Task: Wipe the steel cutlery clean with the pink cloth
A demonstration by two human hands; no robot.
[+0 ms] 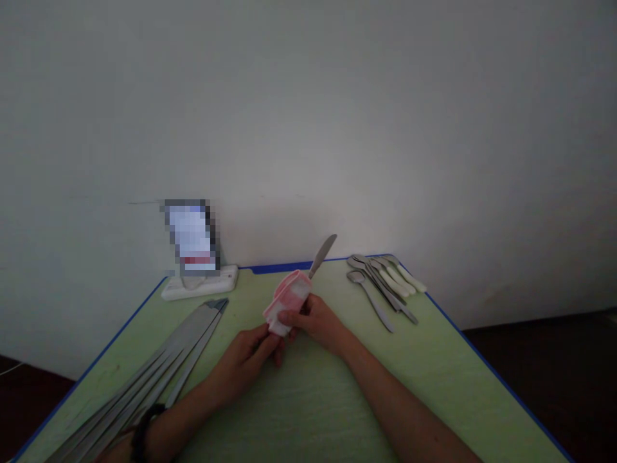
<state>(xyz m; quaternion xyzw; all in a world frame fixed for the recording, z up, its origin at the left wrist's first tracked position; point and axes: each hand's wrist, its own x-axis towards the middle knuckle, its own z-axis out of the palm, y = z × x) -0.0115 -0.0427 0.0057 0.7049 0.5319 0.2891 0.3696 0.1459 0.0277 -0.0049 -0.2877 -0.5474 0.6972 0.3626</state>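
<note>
A table knife (322, 255) is held above the middle of the table, its blade tilted up and to the right. Around its lower part a pink and white cloth (292, 299) is folded, hiding the handle. My right hand (313, 318) grips the cloth from the right, thumb on its near face. At the cloth's lower end, my left hand (258, 344) is closed with thumb and fingers pinching; whether it also touches the knife handle cannot be seen.
Several spoons (371, 299), some with pale handles (398, 281), lie at the back right. Long grey flat strips (159, 366) lie at left beside my forearm. A blurred phone (193, 235) stands on a white base (224, 281) near the wall. The green table (308, 411) has a blue edge.
</note>
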